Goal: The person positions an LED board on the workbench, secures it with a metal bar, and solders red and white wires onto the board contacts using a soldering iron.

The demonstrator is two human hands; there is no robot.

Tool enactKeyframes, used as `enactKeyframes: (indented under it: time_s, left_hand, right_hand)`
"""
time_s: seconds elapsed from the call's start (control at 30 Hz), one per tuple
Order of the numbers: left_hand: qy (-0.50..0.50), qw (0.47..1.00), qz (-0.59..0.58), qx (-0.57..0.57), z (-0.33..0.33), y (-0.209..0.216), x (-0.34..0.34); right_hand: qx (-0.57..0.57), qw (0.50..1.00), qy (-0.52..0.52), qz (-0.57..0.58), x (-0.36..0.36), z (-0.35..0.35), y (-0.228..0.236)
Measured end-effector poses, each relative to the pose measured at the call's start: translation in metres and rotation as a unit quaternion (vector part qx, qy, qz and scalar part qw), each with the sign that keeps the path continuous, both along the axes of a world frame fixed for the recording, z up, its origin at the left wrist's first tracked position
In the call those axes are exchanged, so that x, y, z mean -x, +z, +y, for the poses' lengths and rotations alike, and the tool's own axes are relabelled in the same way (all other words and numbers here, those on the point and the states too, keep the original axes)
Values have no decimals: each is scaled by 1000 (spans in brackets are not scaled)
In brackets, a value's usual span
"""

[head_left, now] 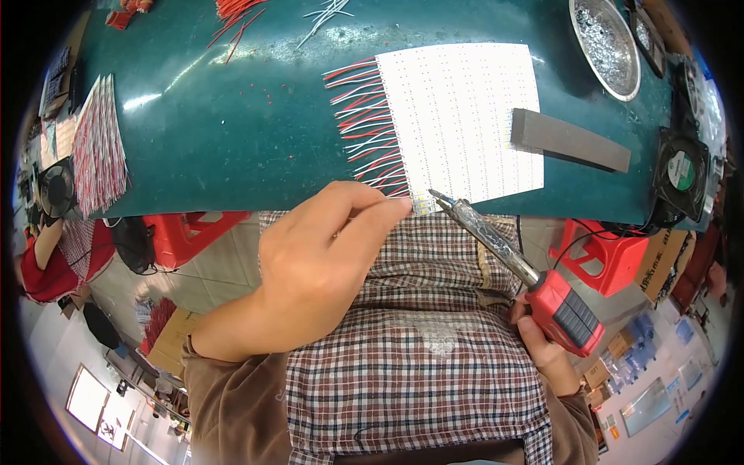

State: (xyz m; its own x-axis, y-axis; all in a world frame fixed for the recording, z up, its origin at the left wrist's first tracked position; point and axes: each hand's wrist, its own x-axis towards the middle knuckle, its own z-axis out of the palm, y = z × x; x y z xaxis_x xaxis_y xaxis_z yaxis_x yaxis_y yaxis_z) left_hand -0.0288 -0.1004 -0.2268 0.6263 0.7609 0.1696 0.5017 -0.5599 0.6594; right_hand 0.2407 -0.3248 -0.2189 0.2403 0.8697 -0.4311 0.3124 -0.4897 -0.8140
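A white panel (461, 116) of circuit strips lies near the table's front edge. Short red and white wires (363, 116) stick out in a row along its left side. At the panel's lower left corner, my left hand (314, 252) is closed in a pinch; its fingertips cover what they grip, probably a wire end. My right hand (539, 345) is wrapped round the red handle of a soldering iron (496, 244). The iron's dark tip points up and left, over the panel's lower edge close to my left fingertips. A dark grey bar (573, 141) rests across the panel's right edge.
A metal dish (637, 77) with silvery scraps stands at the back right, beyond a black fan (682, 170). Bundled red-white wires (101, 147) hang over the table's left end. Loose wires (239, 12) lie at the back. Red stools (182, 236) stand below; another person's sleeve (46, 267) shows far left.
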Motion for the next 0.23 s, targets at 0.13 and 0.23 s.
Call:
enactKeyframes:
  time_s: [0.13, 0.23]
  left_hand:
    - [-23, 998, 41, 29, -1, 2, 1]
    - [-26, 997, 75, 22, -2, 4, 1]
  right_hand:
    - [6, 1000, 0, 8, 0, 1, 0]
    - [7, 1000, -9, 16, 1, 0, 0]
